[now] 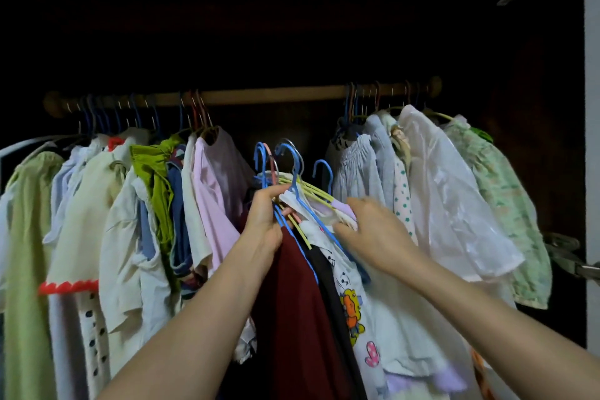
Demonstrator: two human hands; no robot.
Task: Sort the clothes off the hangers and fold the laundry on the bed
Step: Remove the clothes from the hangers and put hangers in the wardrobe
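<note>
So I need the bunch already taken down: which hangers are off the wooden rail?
The blue and yellow wire hangers gripped in the left hand; their hooks hang free below the wooden rail, while all others hook over it.

maroon garment [292, 302], blue hangers [293, 166] (some yellow), white shirt [367, 318] with seemingly cartoon prints.

Two hands [266, 221] – one rail [276, 96]
</note>
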